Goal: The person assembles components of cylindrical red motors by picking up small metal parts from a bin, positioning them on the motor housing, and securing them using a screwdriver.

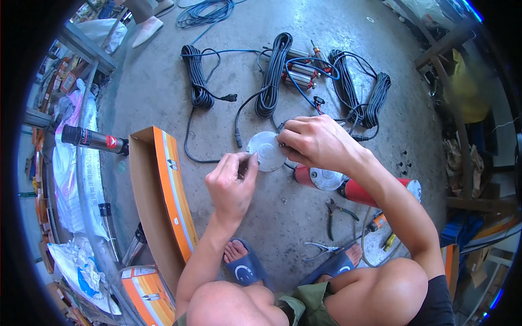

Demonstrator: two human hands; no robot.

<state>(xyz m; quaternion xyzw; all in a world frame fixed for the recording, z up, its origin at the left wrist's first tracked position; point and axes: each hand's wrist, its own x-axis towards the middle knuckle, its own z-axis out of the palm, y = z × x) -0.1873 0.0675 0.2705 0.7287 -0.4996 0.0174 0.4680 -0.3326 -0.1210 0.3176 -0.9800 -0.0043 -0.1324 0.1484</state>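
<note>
A translucent round plastic disc (266, 148) with a raised ring at its middle is held up between my two hands above the concrete floor. My left hand (232, 183) pinches its lower left edge between thumb and fingertips. At the right edge, my right hand (311, 140) has its fingers closed on the rim, and something small and dark shows by its fingertips. Just beyond and below the right hand lies a red cylinder with a pale end (321, 178). A second red cylinder (375, 191) is partly hidden behind my right forearm.
Coiled black cables (273, 76) and metal motor cylinders (300, 73) lie ahead. A long open cardboard box (157, 190) stands at left, near a metal tube (92, 138). Black-handled pliers (333, 217), silver pliers (322, 250) and a screwdriver (389, 242) lie near my feet. Another person's foot (147, 31) is at far left.
</note>
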